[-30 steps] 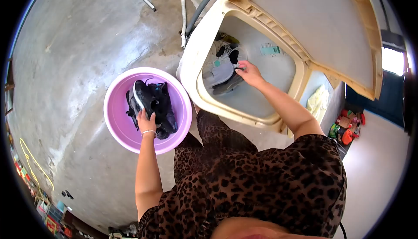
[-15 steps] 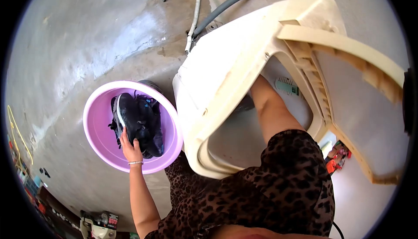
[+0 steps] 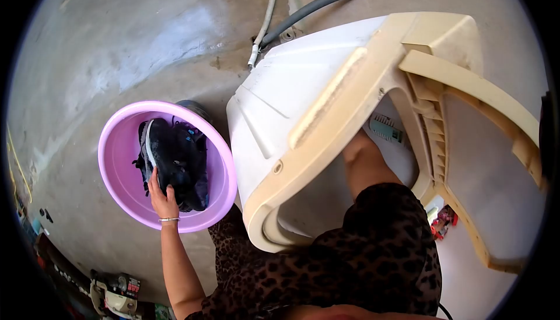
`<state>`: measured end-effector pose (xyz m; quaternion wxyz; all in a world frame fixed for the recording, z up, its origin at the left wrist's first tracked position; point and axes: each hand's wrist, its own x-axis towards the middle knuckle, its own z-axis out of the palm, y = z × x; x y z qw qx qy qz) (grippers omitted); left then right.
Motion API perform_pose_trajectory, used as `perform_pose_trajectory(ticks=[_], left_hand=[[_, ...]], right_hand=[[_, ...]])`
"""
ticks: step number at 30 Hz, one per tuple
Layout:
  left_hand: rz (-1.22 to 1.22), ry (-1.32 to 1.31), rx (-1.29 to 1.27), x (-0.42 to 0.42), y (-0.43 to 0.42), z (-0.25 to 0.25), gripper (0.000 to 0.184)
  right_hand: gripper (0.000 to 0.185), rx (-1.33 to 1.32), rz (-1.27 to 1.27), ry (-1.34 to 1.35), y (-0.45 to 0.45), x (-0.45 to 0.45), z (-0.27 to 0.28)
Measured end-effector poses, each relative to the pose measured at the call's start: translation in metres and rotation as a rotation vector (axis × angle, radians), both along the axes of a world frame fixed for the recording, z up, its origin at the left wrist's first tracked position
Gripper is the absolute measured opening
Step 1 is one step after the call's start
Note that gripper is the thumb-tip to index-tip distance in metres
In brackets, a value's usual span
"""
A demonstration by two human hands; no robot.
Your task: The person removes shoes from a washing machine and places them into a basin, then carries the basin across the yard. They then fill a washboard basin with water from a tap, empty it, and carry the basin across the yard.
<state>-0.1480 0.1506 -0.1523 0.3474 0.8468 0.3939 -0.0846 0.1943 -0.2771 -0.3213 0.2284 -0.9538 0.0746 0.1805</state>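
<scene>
A pink basin [image 3: 111,162] on the floor at the left holds dark shoes [image 3: 175,157]. My left hand [image 3: 164,201] is at the near side of the black shoe with the white sole, its fingers along the sole and the thumb apart, gripping its end. Beside the basin stands a white and cream tub-like machine [image 3: 326,116] with its lid [image 3: 490,162] swung open to the right. My right forearm reaches down through the opening; the hand itself is hidden behind the rim. A green and white panel [image 3: 385,129] shows on the inner wall.
A grey hose [image 3: 318,10] and a white pipe [image 3: 267,23] lie behind the machine. Red items [image 3: 444,222] are at the right, and a cream-coloured appliance [image 3: 116,299] stands at the lower left. A yellow cord [image 3: 20,168] lies at the far left.
My right hand, seen beside shoes inside the machine a second ago, has gone deeper and out of sight. The view has tilted and shifted. My left hand has stayed at the black shoe.
</scene>
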Motion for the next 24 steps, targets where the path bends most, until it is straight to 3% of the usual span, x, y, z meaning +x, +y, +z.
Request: perform_pose_trajectory(ticks=[4,7,9,10,11,17,19,21,22,24], left_hand=[[-0.008,0.030,-0.008,-0.004,0.001,0.005,0.057],[-0.039,0.040,-0.043,-0.009,0.006,0.005,0.059],[-0.065,0.040,-0.038,-0.012,0.005,0.006,0.062],[-0.086,0.040,-0.053,-0.015,0.007,0.003,0.064],[-0.082,0.080,-0.062,-0.011,0.006,0.010,0.063],[-0.165,0.120,0.047,-0.012,0.015,0.034,0.059],[-0.200,0.017,0.044,-0.011,0.018,0.055,0.055],[-0.260,-0.183,-0.075,-0.009,0.020,0.081,0.046],[-0.111,-0.199,-0.355,-0.006,0.014,0.104,0.041],[-0.119,-0.198,-0.826,-0.011,0.015,0.128,0.035]], right_hand=[[0.025,0.352,-0.140,0.007,0.018,-0.028,0.060],[0.023,0.601,-0.278,0.149,0.026,-0.051,0.116],[0.025,0.625,-0.421,0.378,0.028,-0.067,0.159],[0.030,0.655,-0.490,0.430,0.048,-0.077,0.206],[0.032,0.731,-0.429,0.446,0.038,-0.089,0.218],[0.032,1.085,-0.572,0.302,0.068,-0.162,0.366],[0.030,1.147,-0.552,0.196,0.093,-0.184,0.412],[0.028,1.108,-0.409,0.110,0.107,-0.204,0.439],[0.028,1.055,-0.314,0.075,0.118,-0.215,0.451],[0.021,0.907,-0.139,0.036,0.155,-0.239,0.475]])
